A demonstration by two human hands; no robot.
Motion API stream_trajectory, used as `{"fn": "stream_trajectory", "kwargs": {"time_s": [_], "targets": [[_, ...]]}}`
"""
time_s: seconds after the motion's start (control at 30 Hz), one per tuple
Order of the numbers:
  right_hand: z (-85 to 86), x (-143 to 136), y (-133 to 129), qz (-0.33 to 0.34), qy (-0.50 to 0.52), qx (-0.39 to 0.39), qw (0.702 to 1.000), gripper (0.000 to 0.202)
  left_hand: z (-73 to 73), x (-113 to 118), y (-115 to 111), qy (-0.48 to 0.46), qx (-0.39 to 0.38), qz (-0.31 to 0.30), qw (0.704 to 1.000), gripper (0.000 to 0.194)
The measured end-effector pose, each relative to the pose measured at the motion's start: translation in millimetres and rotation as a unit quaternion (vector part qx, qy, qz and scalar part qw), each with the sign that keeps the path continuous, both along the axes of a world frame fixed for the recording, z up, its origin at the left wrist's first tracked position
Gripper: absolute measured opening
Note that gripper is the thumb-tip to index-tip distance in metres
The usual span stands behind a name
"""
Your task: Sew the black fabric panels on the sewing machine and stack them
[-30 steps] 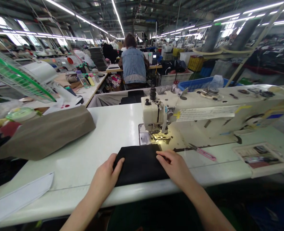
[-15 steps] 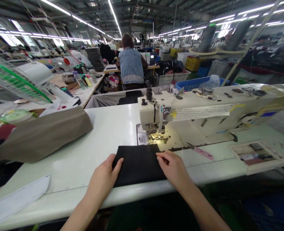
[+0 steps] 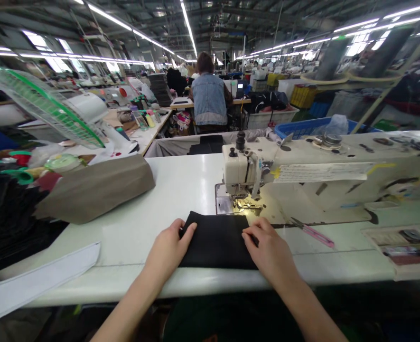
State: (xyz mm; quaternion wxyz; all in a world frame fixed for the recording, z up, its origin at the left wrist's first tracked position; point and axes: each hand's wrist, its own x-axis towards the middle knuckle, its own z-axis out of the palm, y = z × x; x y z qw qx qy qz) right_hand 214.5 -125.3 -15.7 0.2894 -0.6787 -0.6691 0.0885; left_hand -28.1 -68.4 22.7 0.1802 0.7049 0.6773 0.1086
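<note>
Gripping black cloth (image 3: 219, 240) at both sides, L hand (image 3: 170, 247) & R hand (image 3: 268, 247). L hand: closed on cloth's L edge, thumb on top, fingers mostly hidden. R hand: thumb & index pinched tog. at R edge, other fingers curled; can't tell how much cloth is btwn them. Cloth lies on table (image 3: 124, 237) nr its front edge, directly in front of machine (image 3: 312, 152); far edge right by metal plate (image 3: 224, 204), can't tell if touching. Far L corner peaks up a bit. Yellow light around foot (image 3: 247, 205), which is clear of cloth. Note (image 3: 323, 172) taped on machine arm.

R of R hand, apart from it: pink snips (image 3: 314, 232), slanted, blades twd machine. Further R, tray (image 3: 414, 272) w/ small bits, too blurred to name.

L side: white strip (image 3: 42, 275) at table front, well apart from L hand. Brown cloth (image 3: 99, 190) behind it, next to black pile (image 3: 10, 209); green-rimmed fan (image 3: 49, 104) beyond, tilted. Ahead: person in denim vest (image 3: 210, 99), back to cam, at another table. Blue basket (image 3: 284, 128) behind machine; grey cones (image 3: 332, 57) upper R.
</note>
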Motion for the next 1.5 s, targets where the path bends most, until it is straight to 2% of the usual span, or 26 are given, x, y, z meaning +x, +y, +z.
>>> {"fn": "stream_trajectory", "kwargs": {"time_s": [0.1,0.27,0.6,0.83,1.0,1.07,1.1,1.17,1.2,1.23,1.27,1.37,1.43,1.5], "targets": [[-4.5,2.4,-1.1,0.021,-0.016,0.028,0.999,0.016,-1.6,-1.8,4.3,-0.01,-0.011,0.023,1.0,0.021],[-12.4,6.1,-0.7,0.039,-0.009,0.041,0.998,0.02,-7.0,-4.5,4.8,-0.026,-0.009,0.02,0.999,0.021],[-11.2,4.9,-0.4,0.034,-0.014,0.053,0.998,0.022,-9.3,-5.6,4.4,-0.034,-0.005,0.018,0.999,0.021],[-9.5,2.8,-1.2,0.029,-0.018,0.059,0.998,0.022,-7.3,-0.1,3.6,0.019,-0.006,0.023,1.0,0.018],[-9.0,4.1,1.3,0.051,-0.042,0.059,0.996,0.022,-4.8,3.2,0.2,0.105,-0.021,0.026,0.994,0.022],[-10.1,5.0,6.0,0.098,-0.041,0.077,0.991,0.028,-5.0,-0.1,1.5,0.124,0.044,-0.013,0.991,0.026],[-10.3,4.6,9.0,0.132,-0.038,0.082,0.987,0.034,-5.7,-1.7,3.1,0.12,0.087,-0.068,0.987,0.03],[-8.8,-0.4,15.4,0.19,-0.033,0.068,0.979,0.047,-8.0,-2.1,6.9,0.09,0.142,-0.223,0.96,0.042],[-7.0,-5.5,18.2,0.201,-0.034,0.05,0.978,0.05,-9.8,0.3,8.3,0.073,0.141,-0.291,0.944,0.046],[-4.8,-12.4,20.5,0.194,-0.04,0.029,0.98,0.051,-11.9,4.8,8.7,0.06,0.13,-0.331,0.933,0.046],[-2.6,-20.8,21.9,0.172,-0.048,0.011,0.984,0.049,-14.6,11.1,7.7,0.051,0.117,-0.339,0.932,0.045],[-1.3,-47.1,20.2,0.097,-0.088,0.008,0.991,0.044,-25.4,34.1,-3.0,0.053,0.132,-0.276,0.95,0.044],[-7.0,-55.3,14.0,0.089,-0.101,0.031,0.99,0.045,-34.4,42.9,-12.9,0.069,0.165,-0.257,0.95,0.048],[-15.5,-49.9,4.5,0.086,-0.109,0.043,0.989,0.046,-42.9,40.9,-20.3,0.095,0.187,-0.252,0.945,0.052]]}}
